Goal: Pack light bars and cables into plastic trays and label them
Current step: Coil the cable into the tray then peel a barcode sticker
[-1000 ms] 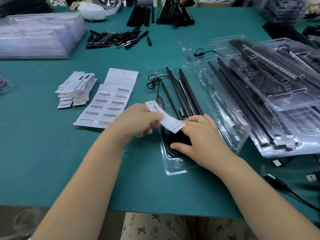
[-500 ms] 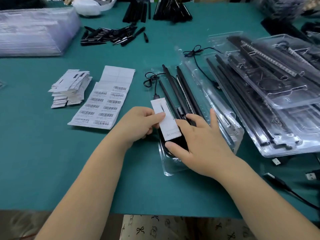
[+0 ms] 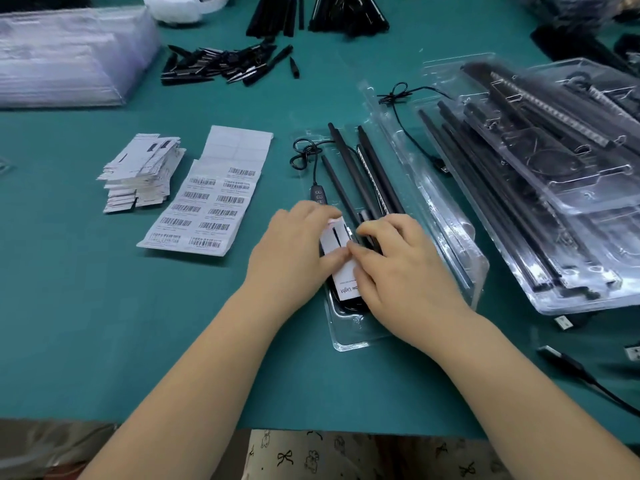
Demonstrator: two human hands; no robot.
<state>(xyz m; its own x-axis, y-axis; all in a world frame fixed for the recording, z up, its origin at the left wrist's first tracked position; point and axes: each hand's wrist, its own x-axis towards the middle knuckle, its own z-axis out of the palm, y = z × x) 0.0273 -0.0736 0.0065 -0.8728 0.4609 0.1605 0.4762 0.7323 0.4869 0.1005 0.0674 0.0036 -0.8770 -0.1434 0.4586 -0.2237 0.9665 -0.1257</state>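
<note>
A clear plastic tray [image 3: 349, 336] lies on the green table in front of me, holding black light bars [image 3: 349, 174] and a black cable with an inline controller [image 3: 318, 195]. A white paper card [image 3: 341, 268] lies on the tray's near end over the coiled cable. My left hand [image 3: 294, 251] holds the card's left edge, thumb on top. My right hand [image 3: 405, 271] presses its fingers on the card's right side. The near ends of the bars are hidden under my hands.
A sheet of barcode labels [image 3: 214, 202] and a stack of white cards [image 3: 142, 171] lie to the left. Filled clear trays [image 3: 561, 188] are piled at right. Loose black parts [image 3: 221, 65], empty trays [image 3: 65, 53] and USB cables [image 3: 568, 362] surround the work spot.
The card has come down from a tilted hold above the tray to lie flat on its near end. Both hands moved together onto it.
</note>
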